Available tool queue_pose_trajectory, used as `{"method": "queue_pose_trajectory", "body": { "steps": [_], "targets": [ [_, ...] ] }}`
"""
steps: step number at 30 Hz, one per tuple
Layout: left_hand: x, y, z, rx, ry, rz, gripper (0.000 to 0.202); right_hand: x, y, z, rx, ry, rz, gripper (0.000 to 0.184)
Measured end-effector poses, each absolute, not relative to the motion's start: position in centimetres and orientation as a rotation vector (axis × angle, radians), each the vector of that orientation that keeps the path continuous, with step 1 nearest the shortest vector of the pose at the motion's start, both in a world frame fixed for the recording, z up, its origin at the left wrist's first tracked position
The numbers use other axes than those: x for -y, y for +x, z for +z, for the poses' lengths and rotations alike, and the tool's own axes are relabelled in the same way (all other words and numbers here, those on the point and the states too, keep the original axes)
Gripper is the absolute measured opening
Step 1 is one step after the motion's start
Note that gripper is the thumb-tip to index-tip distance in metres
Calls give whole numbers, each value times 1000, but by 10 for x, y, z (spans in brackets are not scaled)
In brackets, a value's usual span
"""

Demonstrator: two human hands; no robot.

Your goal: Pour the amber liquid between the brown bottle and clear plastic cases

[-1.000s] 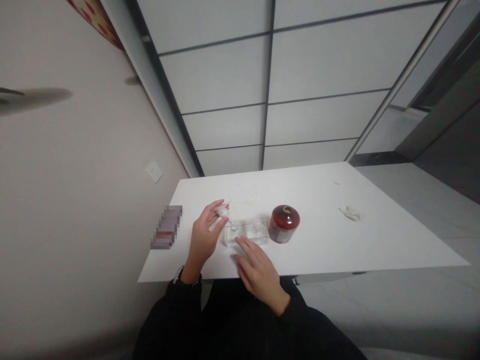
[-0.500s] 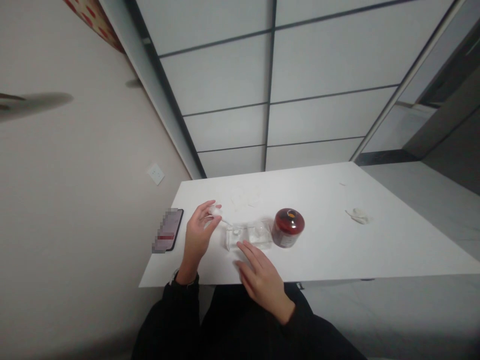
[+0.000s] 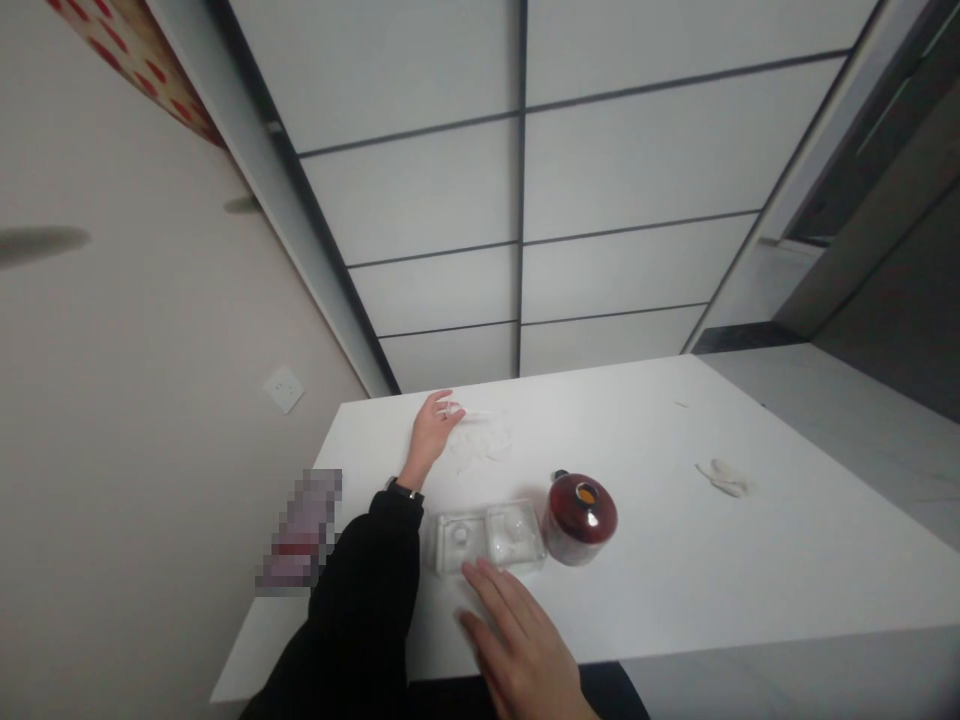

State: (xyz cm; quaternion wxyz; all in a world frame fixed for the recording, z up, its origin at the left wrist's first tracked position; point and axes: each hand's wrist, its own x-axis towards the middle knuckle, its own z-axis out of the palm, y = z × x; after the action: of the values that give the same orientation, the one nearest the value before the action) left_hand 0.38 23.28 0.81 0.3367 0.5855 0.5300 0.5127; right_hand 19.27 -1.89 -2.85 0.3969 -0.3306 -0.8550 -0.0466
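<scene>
Out beyond the clear tray [image 3: 439,548], the left hand [image 3: 433,428] keeps a narrow grip on a small whitish piece [image 3: 452,409], thin end pointing roughly along the tray's length, while the right hand [image 3: 523,638], loosely spread, sits closer, by the tray's front edge.

Left hand [image 3: 432,434]'s way out by the worktop [image 3: 645,430]'s far edge, near the left corner, pinching a small whitish thing [image 3: 452,409]. Right hand [image 3: 525,640]'s loosely spread at the near edge, just beside a clear plastic tray [image 3: 488,540]. Dark red jar [image 3: 577,520]'s right next to that, crumpled whitish scrap [image 3: 725,478]'s off toward the right edge.
</scene>
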Motion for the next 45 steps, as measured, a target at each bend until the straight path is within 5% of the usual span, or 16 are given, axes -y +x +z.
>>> {"method": "queue_pose_trajectory", "body": {
  "steps": [11, 18, 25, 45],
  "targets": [
    [-255, 8, -31, -1585, 1706, 1266, 39, 16, 192, -22, 2181, -888, -69, 38],
    [-212, 20, 27, -1398, 1893, 1171, 29, 23, 202, -16, 2091, -861, -1, 38],
    [-103, 34, 102, -826, 2207, 569, 37, 24, 225, -16, 1953, -953, -125, 40],
    [-69, 56, 101, -1171, 2273, 479, 36, 23, 217, -23, 1925, -994, -87, 23]
  ]
}}
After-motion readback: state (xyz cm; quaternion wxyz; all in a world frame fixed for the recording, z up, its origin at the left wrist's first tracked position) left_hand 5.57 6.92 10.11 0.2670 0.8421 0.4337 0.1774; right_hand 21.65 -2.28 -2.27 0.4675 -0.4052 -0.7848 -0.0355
